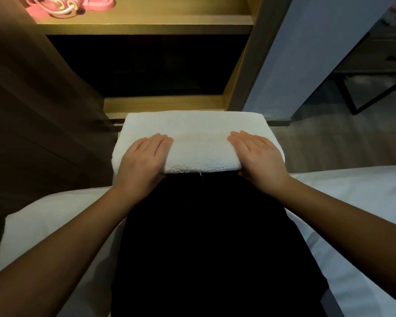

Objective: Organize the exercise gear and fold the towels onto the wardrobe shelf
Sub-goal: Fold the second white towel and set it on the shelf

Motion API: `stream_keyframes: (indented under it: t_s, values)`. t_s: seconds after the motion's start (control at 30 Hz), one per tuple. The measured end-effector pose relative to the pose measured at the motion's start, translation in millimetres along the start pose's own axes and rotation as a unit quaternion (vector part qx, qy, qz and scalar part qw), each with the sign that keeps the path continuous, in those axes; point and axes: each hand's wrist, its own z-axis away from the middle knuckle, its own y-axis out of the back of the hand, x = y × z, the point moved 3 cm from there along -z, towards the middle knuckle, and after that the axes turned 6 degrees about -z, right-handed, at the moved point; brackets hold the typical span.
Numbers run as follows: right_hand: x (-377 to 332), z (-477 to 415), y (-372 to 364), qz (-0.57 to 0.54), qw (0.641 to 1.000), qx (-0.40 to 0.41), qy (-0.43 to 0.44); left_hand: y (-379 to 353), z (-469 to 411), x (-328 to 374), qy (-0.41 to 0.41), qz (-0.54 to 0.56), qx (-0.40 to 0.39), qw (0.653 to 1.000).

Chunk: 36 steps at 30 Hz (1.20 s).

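On wardrobe shelf (146,19): pink exercise gear (66,4). Left hand (142,156), right hand (258,156) flat on folded towel (199,133), fingers (160,144) straight, together.

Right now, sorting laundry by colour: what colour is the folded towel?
The towel is plain white; head view.

We see both arms uncovered. The left forearm (62,239) shows from 8 o'clock and the right forearm (343,216) from 4 o'clock, each bare from the frame edge to the wrist. The left hand (144,156) and the right hand (258,156) are bare as well. The only clothing we can make out is a black garment (204,236) over the lap, filling the view from the centre down to 6 o'clock. It is so dark that we cannot tell its cut or fabric. A thin pale line marks its upper edge at 12 o'clock.
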Motion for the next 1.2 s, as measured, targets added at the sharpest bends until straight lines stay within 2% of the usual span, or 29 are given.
stream_keyframes:
  t_s: [0.13, 0.33, 0.6, 0.7, 0.8, 1.0, 1.2]
  values:
    - [17.9, 11.0, 4.2, -0.007, 0.999, 0.037, 0.006, -2.0, 15.8, -27.5, 0.004, -0.016, 0.036, 0.999]
    - [37.6, 30.8, 5.1, -0.014, 0.999, 0.038, -0.024, -6.8, 28.2, -33.7, 0.014, -0.006, 0.045, 0.999]
    - [45.9, 42.0, -0.9, -0.147, 0.987, 0.013, -0.068, -13.8, 46.5, -47.8, 0.018, 0.083, -0.008, 0.996]
    - [50.5, 40.5, -0.2, -0.176, 0.980, 0.006, -0.089, -11.5, 46.1, -48.7, 0.020, 0.113, 0.007, 0.993]
    - [53.4, 37.8, 3.6, -0.190, 0.975, 0.006, -0.112, -7.9, 41.7, -50.1, 0.011, 0.124, 0.025, 0.992]
    - [52.0, 41.0, 0.0, -0.193, 0.974, 0.009, -0.116, -12.2, 50.9, -51.9, -0.001, 0.107, -0.025, 0.994]
    - [51.1, 40.4, -1.2, -0.195, 0.973, 0.000, -0.122, -10.2, 52.0, -53.8, -0.023, 0.115, -0.034, 0.993]
